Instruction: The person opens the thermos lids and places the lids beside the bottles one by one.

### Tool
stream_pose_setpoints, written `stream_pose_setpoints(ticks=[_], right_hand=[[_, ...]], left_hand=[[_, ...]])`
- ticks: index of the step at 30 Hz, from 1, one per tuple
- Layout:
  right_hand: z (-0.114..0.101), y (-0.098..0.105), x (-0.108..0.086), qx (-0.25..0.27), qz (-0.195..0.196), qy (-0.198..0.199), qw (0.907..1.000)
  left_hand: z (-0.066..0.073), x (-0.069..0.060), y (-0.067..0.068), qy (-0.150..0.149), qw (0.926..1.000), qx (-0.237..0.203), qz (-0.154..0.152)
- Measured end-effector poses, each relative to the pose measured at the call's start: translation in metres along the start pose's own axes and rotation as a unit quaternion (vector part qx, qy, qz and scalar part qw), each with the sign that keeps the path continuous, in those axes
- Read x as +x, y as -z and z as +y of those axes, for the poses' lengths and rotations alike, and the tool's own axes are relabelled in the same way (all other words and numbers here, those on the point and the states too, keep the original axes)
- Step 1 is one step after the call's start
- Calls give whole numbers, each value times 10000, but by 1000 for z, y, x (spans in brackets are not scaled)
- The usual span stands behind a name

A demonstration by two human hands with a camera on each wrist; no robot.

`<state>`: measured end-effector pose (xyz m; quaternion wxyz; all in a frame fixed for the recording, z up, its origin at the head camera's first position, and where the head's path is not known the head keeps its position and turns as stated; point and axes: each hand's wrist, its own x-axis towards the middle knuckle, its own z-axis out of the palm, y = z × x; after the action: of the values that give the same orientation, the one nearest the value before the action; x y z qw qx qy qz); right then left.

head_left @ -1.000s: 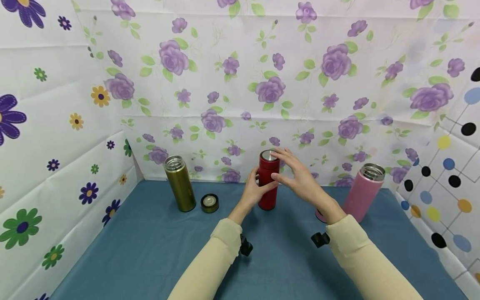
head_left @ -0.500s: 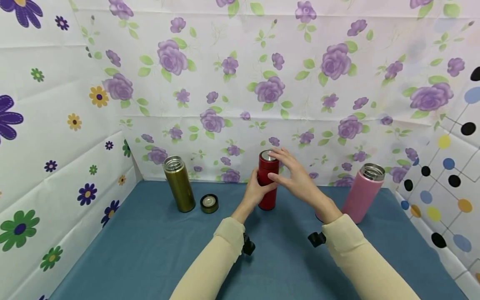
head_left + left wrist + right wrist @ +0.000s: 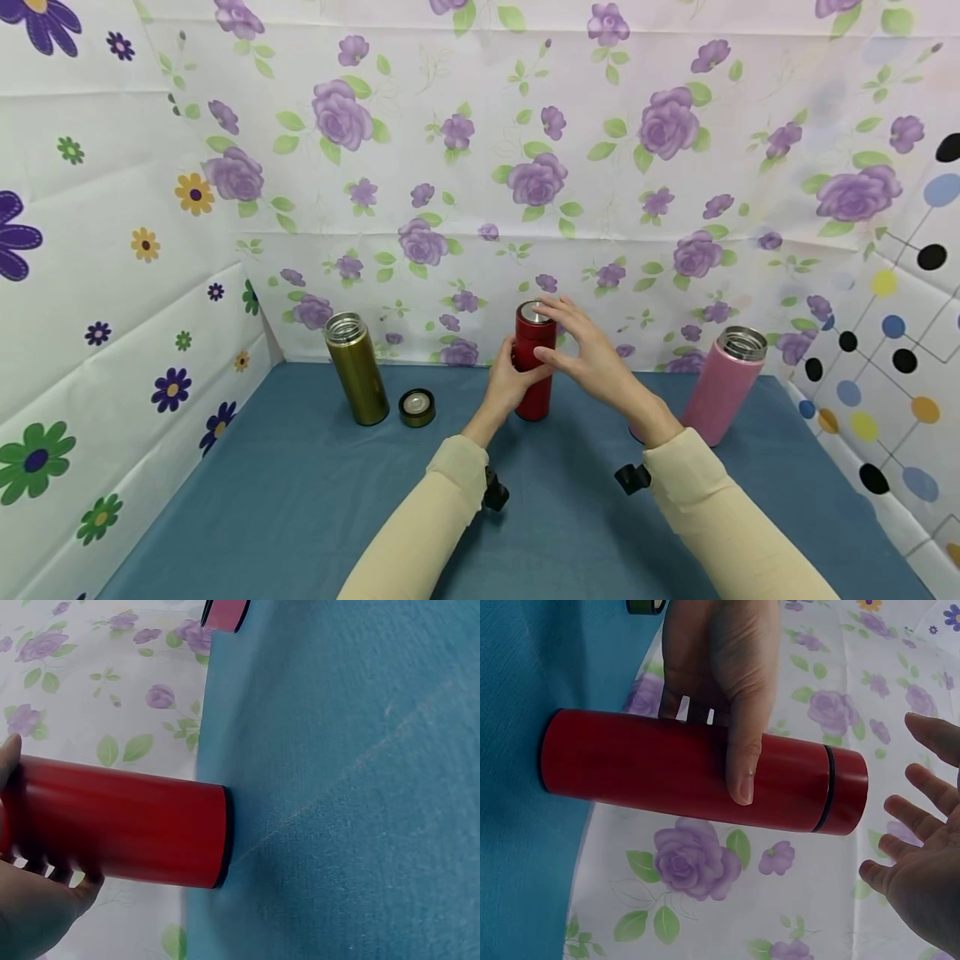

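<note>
A red thermos bottle (image 3: 533,403) stands upright at the back of the blue cloth, its red cap (image 3: 848,792) on top above a black ring. My left hand (image 3: 507,385) grips the bottle's middle; in the right wrist view the thumb lies across the red wall. My right hand (image 3: 600,371) is held beside the bottle's top, fingers spread. The right wrist view shows a gap between those fingers (image 3: 915,817) and the cap. The bottle's black-edged base (image 3: 223,836) meets the cloth in the left wrist view.
Left of the red bottle stands an uncapped olive-gold bottle (image 3: 358,375), with its lid (image 3: 417,407) beside it. An uncapped pink bottle (image 3: 723,392) stands at right, a pink piece by its base mostly hidden behind my right wrist. Floral sheets (image 3: 450,167) wall the blue cloth (image 3: 300,500).
My right hand has come slightly left, closer to the bottle's top. The left forearm has shifted a little right while that hand keeps its grip. The whole head view has drifted slightly.
</note>
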<state>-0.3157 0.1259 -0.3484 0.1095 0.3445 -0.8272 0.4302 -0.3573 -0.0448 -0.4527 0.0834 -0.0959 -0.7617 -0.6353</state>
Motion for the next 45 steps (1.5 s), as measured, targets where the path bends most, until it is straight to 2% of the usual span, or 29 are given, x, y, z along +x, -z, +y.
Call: stream_pose_setpoints(ticks=[10, 20, 31, 38, 45], right_hand=[[-9, 6, -2, -64, 75, -75, 9999], [-21, 12, -6, -174, 86, 134, 9997], [-41, 16, -14, -149, 25, 482, 9987], [-53, 20, -23, -191, 39, 686, 9975], [-63, 24, -31, -220, 28, 900, 9957]], left_hand=[[-1, -10, 4, -215, 9997, 68, 133], [7, -23, 14, -213, 9992, -331, 78], [23, -45, 18, -514, 9976, -428, -191], [34, -59, 21, -526, 9965, -536, -376], [44, -75, 26, -690, 9939, -615, -596]])
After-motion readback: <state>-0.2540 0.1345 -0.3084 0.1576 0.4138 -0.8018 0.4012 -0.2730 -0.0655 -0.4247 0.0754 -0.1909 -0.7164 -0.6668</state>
